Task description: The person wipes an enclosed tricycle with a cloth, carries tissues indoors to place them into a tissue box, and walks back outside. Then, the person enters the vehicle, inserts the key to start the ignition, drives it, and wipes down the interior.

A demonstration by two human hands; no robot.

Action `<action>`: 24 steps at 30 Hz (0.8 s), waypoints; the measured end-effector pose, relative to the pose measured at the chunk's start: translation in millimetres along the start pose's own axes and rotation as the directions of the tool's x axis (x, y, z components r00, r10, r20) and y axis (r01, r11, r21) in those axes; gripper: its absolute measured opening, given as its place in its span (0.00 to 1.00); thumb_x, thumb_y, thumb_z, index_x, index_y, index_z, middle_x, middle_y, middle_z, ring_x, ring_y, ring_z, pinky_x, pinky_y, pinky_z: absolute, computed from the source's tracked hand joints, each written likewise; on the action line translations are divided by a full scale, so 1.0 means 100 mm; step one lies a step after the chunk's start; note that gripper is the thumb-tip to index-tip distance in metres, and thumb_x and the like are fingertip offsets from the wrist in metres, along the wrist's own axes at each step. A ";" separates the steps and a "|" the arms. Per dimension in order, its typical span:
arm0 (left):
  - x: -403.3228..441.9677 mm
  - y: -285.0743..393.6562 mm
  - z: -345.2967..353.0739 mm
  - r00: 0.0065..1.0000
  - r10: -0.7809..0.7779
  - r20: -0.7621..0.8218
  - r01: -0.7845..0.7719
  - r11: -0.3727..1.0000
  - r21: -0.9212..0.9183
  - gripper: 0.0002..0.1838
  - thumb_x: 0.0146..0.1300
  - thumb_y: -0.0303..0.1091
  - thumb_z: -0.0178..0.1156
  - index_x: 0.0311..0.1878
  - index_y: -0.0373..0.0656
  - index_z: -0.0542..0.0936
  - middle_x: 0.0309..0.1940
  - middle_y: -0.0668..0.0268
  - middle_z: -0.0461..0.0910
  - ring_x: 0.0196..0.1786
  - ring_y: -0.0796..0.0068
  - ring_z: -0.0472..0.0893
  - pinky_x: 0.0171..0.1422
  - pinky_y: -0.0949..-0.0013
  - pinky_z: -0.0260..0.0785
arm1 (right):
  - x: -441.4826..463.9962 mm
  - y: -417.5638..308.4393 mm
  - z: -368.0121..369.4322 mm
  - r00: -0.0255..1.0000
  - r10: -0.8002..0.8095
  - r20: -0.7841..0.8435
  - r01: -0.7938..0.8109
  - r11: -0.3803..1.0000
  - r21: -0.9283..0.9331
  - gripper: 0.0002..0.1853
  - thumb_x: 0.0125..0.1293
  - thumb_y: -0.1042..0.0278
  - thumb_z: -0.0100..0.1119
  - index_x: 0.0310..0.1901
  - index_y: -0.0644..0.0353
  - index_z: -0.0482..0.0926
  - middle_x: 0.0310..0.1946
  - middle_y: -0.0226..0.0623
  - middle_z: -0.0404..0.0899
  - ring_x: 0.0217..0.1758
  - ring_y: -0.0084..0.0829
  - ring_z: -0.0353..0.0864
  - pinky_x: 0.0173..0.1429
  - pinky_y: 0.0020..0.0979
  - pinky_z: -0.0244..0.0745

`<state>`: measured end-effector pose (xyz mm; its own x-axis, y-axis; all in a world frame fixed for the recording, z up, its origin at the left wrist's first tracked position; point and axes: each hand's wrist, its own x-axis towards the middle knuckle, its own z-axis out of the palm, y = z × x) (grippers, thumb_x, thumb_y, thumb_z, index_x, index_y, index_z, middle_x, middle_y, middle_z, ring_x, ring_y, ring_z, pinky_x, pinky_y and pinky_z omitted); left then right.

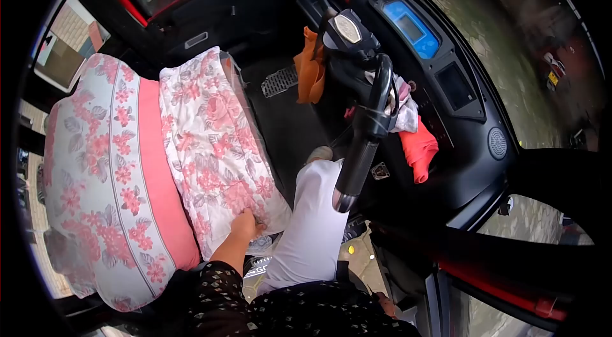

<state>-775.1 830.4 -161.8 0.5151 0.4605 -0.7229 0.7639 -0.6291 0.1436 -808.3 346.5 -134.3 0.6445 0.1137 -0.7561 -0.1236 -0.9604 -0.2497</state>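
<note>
My left hand (246, 225) rests on the near end of the floral seat cover (217, 146), its fingers against the pink and white cloth; whether they pinch the cloth I cannot make out. Behind that seat stands a backrest in a floral cover with a pink band (121, 177). My right hand (386, 304) shows only in part at the bottom, beside my dark patterned clothing, and its fingers are hidden. One leg in white trousers (312, 216) reaches into the footwell, the shoe near the black floor mat (274, 126).
Black handlebars (358, 165) stand over the footwell. An orange bag (310, 69) hangs in front of them. A red cloth (419, 151) and a pale cloth (405, 110) hang below the dashboard (459, 82). The open door (503, 279) is at the lower right.
</note>
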 end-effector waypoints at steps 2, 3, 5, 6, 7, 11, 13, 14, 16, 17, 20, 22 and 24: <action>0.01 0.07 -0.04 0.999 -0.021 0.031 0.020 1.000 0.023 0.34 0.41 0.49 0.66 0.45 0.35 0.64 0.41 0.52 0.75 0.45 0.56 0.75 0.49 0.62 0.66 | 0.04 -0.20 -0.09 0.997 0.048 0.060 -0.049 0.999 0.023 0.22 0.54 0.41 0.49 0.38 0.52 0.72 0.28 0.45 0.78 0.35 0.46 0.77 0.38 0.41 0.71; 0.01 0.09 -0.09 0.998 -0.047 0.036 0.046 0.998 0.033 0.34 0.41 0.48 0.66 0.45 0.35 0.63 0.42 0.51 0.75 0.46 0.55 0.75 0.49 0.61 0.66 | 0.07 -0.32 -0.12 0.992 0.068 0.107 -0.073 0.997 0.040 0.22 0.54 0.41 0.49 0.39 0.53 0.72 0.29 0.46 0.78 0.36 0.46 0.77 0.39 0.41 0.71; 0.12 0.09 -0.13 0.995 -0.059 0.085 0.049 0.993 0.106 0.36 0.42 0.48 0.66 0.47 0.35 0.62 0.43 0.50 0.74 0.47 0.54 0.74 0.50 0.60 0.65 | 0.11 -0.57 -0.22 0.987 0.107 0.121 -0.110 0.994 0.019 0.21 0.55 0.45 0.49 0.41 0.54 0.70 0.30 0.46 0.78 0.37 0.46 0.77 0.40 0.41 0.70; 0.17 0.08 -0.18 0.982 -0.083 0.172 0.055 0.986 0.160 0.36 0.42 0.47 0.65 0.48 0.34 0.62 0.44 0.50 0.74 0.48 0.54 0.73 0.50 0.60 0.65 | 0.14 -0.68 -0.28 0.982 0.094 0.162 -0.097 0.995 0.010 0.21 0.55 0.46 0.49 0.42 0.54 0.70 0.30 0.47 0.78 0.38 0.46 0.77 0.40 0.41 0.70; 0.22 0.05 -0.18 0.959 -0.117 0.259 0.063 0.976 0.209 0.36 0.42 0.46 0.65 0.49 0.34 0.61 0.45 0.49 0.73 0.48 0.53 0.73 0.51 0.59 0.65 | 0.15 -0.77 -0.35 0.975 0.080 0.207 -0.081 0.997 -0.004 0.20 0.56 0.48 0.49 0.43 0.54 0.69 0.31 0.48 0.77 0.39 0.47 0.77 0.41 0.42 0.69; 0.78 -0.66 -0.08 0.734 0.147 0.664 -0.335 0.928 0.165 0.33 0.45 0.39 0.62 0.55 0.40 0.63 0.46 0.54 0.74 0.47 0.60 0.75 0.48 0.65 0.67 | 0.29 -0.97 -0.37 0.976 0.001 0.219 -0.008 0.999 0.031 0.18 0.56 0.54 0.49 0.44 0.55 0.68 0.30 0.49 0.77 0.36 0.48 0.77 0.39 0.44 0.70; 0.63 -0.30 -0.62 0.589 0.173 0.789 -0.373 0.925 0.075 0.32 0.46 0.34 0.60 0.57 0.42 0.64 0.46 0.59 0.74 0.45 0.64 0.76 0.45 0.67 0.69 | 0.39 -1.01 -0.27 0.975 -0.052 0.217 0.040 0.997 0.062 0.17 0.57 0.57 0.48 0.44 0.56 0.68 0.30 0.49 0.77 0.35 0.48 0.78 0.39 0.44 0.71; 0.67 -0.18 -0.82 0.628 0.097 0.772 -0.392 0.897 0.206 0.28 0.46 0.33 0.60 0.54 0.43 0.68 0.43 0.61 0.76 0.43 0.66 0.77 0.44 0.66 0.70 | 0.44 -1.11 -0.27 0.973 -0.035 0.227 0.026 0.999 0.041 0.16 0.59 0.57 0.46 0.44 0.58 0.68 0.30 0.48 0.77 0.34 0.48 0.78 0.39 0.43 0.71; 0.91 -0.11 -1.03 0.659 0.035 0.751 -0.452 0.817 0.359 0.19 0.46 0.32 0.60 0.45 0.43 0.75 0.36 0.62 0.79 0.38 0.68 0.79 0.42 0.66 0.70 | 0.49 -1.28 -0.26 0.983 -0.063 0.172 0.048 0.995 0.093 0.16 0.59 0.56 0.46 0.43 0.59 0.68 0.29 0.46 0.78 0.33 0.47 0.78 0.38 0.42 0.72; 1.11 -0.09 -1.12 0.655 0.045 0.754 -0.497 0.777 0.386 0.14 0.45 0.32 0.60 0.39 0.43 0.79 0.32 0.62 0.80 0.36 0.68 0.79 0.41 0.67 0.71 | 0.54 -1.38 -0.25 0.990 -0.100 0.102 0.085 0.987 0.136 0.16 0.60 0.56 0.46 0.43 0.60 0.67 0.28 0.45 0.78 0.32 0.46 0.78 0.38 0.40 0.72; 1.17 0.55 -1.73 0.900 0.160 0.405 -0.351 0.817 0.457 0.05 0.43 0.32 0.59 0.25 0.44 0.82 0.27 0.59 0.79 0.33 0.64 0.79 0.40 0.66 0.70 | 0.83 -1.57 -0.27 0.969 -0.020 0.247 -0.092 0.897 0.433 0.17 0.60 0.56 0.47 0.43 0.61 0.67 0.24 0.41 0.78 0.29 0.41 0.79 0.37 0.37 0.73; 1.45 0.79 -1.99 0.923 0.293 0.248 -0.380 0.790 0.481 0.06 0.44 0.31 0.56 0.24 0.44 0.81 0.28 0.57 0.79 0.34 0.61 0.78 0.40 0.64 0.70 | 1.04 -1.71 -0.33 0.970 -0.022 0.244 -0.143 0.757 0.638 0.12 0.61 0.65 0.48 0.41 0.64 0.65 0.18 0.37 0.75 0.16 0.26 0.75 0.21 0.26 0.69; 1.68 1.07 -2.18 0.892 0.414 0.180 -0.436 0.688 0.580 0.06 0.45 0.31 0.55 0.25 0.44 0.81 0.28 0.57 0.79 0.34 0.60 0.78 0.40 0.64 0.70 | 1.11 -1.97 -0.65 0.983 0.018 0.180 -0.143 0.686 0.713 0.11 0.59 0.65 0.49 0.39 0.62 0.65 0.18 0.36 0.75 0.16 0.25 0.74 0.21 0.24 0.69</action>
<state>-521.7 977.1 -120.6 0.7060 0.0375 -0.7072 0.0750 -0.9969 0.0221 -662.8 532.2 -129.8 0.4957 0.1404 -0.8571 -0.7154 -0.4936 -0.4945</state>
